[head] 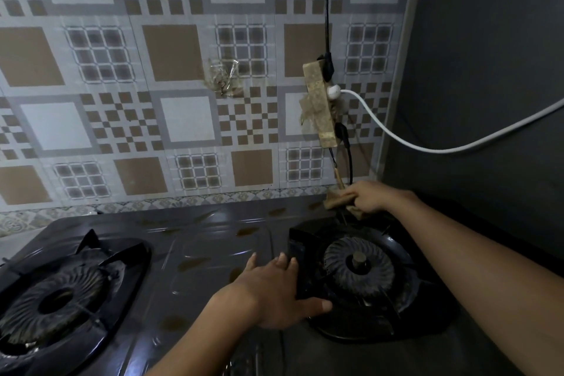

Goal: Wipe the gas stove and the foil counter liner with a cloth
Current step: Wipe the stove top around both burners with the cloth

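Gas stove [213, 241] fills the lower view w/ brown smears across its dark top; a burner each side. Foil liner on the bench: can't make it out. Right burner [358, 265] sits btwn the two arms. Left hand [274, 293] lies flat, grip fully spread, holding nothing, prob. bracing the stove so it won't slide. Right hand [370, 196], grip closed on the cloth [334, 200], presses it at the back right corner by the wall, likely scrubbing the rear edge.

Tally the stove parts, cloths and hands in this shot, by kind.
Burners: 2 (left burner, right burner)
Cloth: 1 (cloth, in right hand)
Hands: 2 (left hand, right hand)
Total: 5
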### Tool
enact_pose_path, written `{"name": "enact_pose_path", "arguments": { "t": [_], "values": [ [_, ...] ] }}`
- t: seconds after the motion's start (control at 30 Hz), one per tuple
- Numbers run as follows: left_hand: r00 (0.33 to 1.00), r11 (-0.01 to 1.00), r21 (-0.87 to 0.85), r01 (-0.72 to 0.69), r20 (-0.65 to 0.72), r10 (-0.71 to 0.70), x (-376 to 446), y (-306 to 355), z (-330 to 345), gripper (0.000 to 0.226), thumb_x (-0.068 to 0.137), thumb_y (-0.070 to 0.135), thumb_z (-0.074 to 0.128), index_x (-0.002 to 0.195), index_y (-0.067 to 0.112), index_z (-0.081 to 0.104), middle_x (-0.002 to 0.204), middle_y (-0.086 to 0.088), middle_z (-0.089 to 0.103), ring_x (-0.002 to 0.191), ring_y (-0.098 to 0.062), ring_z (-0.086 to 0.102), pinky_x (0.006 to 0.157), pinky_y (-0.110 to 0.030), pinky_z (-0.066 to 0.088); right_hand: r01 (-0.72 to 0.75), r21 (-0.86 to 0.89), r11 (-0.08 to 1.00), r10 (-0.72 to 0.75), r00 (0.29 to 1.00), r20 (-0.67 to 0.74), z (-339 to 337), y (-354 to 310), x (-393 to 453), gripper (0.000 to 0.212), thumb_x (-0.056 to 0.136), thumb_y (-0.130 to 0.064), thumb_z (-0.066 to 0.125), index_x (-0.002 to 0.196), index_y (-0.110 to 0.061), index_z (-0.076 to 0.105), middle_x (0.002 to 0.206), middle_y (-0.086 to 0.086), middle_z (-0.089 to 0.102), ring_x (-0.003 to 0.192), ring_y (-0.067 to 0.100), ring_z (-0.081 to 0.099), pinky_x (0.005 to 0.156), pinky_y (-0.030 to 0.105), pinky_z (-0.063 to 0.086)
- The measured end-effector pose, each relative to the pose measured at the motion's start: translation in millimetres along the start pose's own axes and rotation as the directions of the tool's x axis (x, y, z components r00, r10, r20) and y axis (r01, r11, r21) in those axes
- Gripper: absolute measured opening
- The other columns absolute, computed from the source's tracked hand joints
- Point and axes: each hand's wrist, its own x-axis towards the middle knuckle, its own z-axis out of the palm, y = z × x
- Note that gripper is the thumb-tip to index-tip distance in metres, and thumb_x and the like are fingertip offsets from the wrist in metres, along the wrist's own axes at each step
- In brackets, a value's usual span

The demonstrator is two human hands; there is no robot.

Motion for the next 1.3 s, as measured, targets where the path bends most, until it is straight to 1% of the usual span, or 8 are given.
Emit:
{"name": "enact_pose_path", "arguments": {
  "t": [0.33,0.5,0.6,0.73,0.9,1.0,1.1,1.3],
  "values": [
    [1.000,1.000,0.015,0.003,0.005,-0.003,-3,5,-3,0.100,0.086,0.075,0.031,0.154,0.009,-0.001,0.162,-0.011,-0.001,0.149,-0.017,-0.003,0.118,-0.047,-0.010,-0.182,-0.117,0.976,0.177,0.983,-0.058,-21,34,-15,0.012,0.084,-0.008,0.044,0.080,-0.009,0.055,0.091,0.011,0.059,0.080,0.026,0.062,0.070,0.033,0.056],
    [1.000,1.000,-0.004,0.012,-0.018,-0.012,-3,6,-2,0.102,0.084,0.077,0.033,0.154,0.010,0.000,0.162,-0.011,0.001,0.149,-0.017,-0.002,0.119,-0.046,-0.010,-0.108,0.107,0.988,0.136,0.942,-0.307,-35,23,-7,0.027,0.077,-0.007,0.041,0.058,-0.020,0.056,0.080,0.008,0.061,0.075,0.027,0.058,0.071,0.035,0.051],
    [1.000,1.000,-0.004,0.012,-0.001,-0.012,-3,6,-4,0.101,0.085,0.077,0.033,0.154,0.011,-0.001,0.162,-0.011,0.000,0.149,-0.018,-0.003,0.119,-0.046,-0.010,-0.041,0.141,0.989,0.091,0.925,-0.370,-25,5,-5,0.029,0.077,-0.006,0.041,0.071,-0.024,0.063,0.083,0.005,0.061,0.080,0.025,0.060,0.075,0.041,0.055],
    [1.000,1.000,-0.004,0.009,0.001,-0.009,-4,6,-3,0.100,0.085,0.076,0.033,0.154,0.011,-0.002,0.162,-0.010,0.000,0.149,-0.017,-0.004,0.118,-0.047,-0.011,0.006,0.027,1.000,-0.002,0.989,-0.150,5,-2,-2,0.033,0.077,-0.006,0.047,0.094,-0.024,0.070,0.100,0.007,0.064,0.090,0.026,0.060,0.081,0.042,0.055],
    [1.000,1.000,-0.012,0.004,0.017,-0.003,-2,4,-4,0.100,0.086,0.075,0.033,0.154,0.011,-0.001,0.162,-0.010,0.000,0.149,-0.016,-0.003,0.118,-0.049,-0.011,-0.051,-0.022,0.998,0.050,0.998,-0.048,0,3,-12,0.019,0.080,-0.009,0.047,0.070,-0.018,0.061,0.087,0.008,0.060,0.081,0.023,0.059,0.063,0.032,0.047],
    [1.000,0.999,-0.029,-0.017,-0.004,0.017,0,1,-7,0.094,0.088,0.073,0.033,0.155,0.014,0.006,0.162,-0.007,0.009,0.149,-0.015,0.004,0.118,-0.049,-0.009,-0.145,-0.079,0.986,0.143,0.989,-0.031,-15,3,-18,0.014,0.088,-0.014,0.043,0.087,-0.011,0.057,0.094,0.010,0.056,0.082,0.023,0.055,0.067,0.031,0.044],
    [0.996,0.996,-0.073,-0.049,-0.080,0.043,3,-6,-8,0.094,0.083,0.078,0.036,0.154,0.021,0.014,0.159,-0.004,0.024,0.146,-0.017,0.021,0.119,-0.048,-0.003,-0.193,0.034,0.981,0.196,0.968,-0.154,-29,3,-15,0.023,0.089,-0.016,0.043,0.097,-0.008,0.062,0.094,0.009,0.060,0.082,0.023,0.059,0.075,0.034,0.052],
    [0.997,0.990,-0.131,-0.041,-0.070,0.032,4,-10,-16,0.097,0.081,0.082,0.032,0.155,0.024,0.009,0.162,-0.002,0.012,0.149,-0.012,0.006,0.120,-0.047,-0.005,-0.012,0.218,0.976,0.099,0.914,-0.393,-35,-23,-5,0.032,0.086,-0.008,0.046,0.106,-0.023,0.066,0.099,0.004,0.063,0.085,0.021,0.060,0.074,0.039,0.052]
  ]
}}
